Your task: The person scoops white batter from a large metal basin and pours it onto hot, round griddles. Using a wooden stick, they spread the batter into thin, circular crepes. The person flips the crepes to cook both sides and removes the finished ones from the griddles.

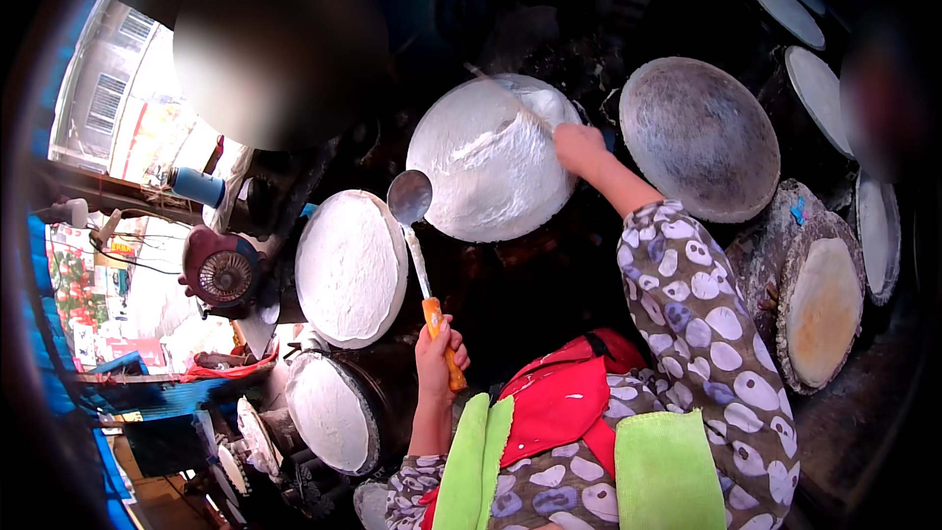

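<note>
My left hand [439,355] grips the orange handle of a metal ladle [410,195], whose bowl points away from me. The bowl lies over the left edge of a round griddle coated with white batter [478,162]. My right hand [578,146] is at that griddle's right edge, closed on a thin wooden stick [508,97] that slants over the batter. Ridges of thicker batter lie below the stick, with a pale lump near its upper right. Left of the ladle is a second batter-covered griddle [352,269].
A bare grey griddle [699,140] stands right of my right hand. Lower right, a griddle [820,313] holds a browned pancake. Another white-coated griddle [331,412] is at lower left. A small maroon fan or blower [219,269] and a blue canister [197,188] are at left.
</note>
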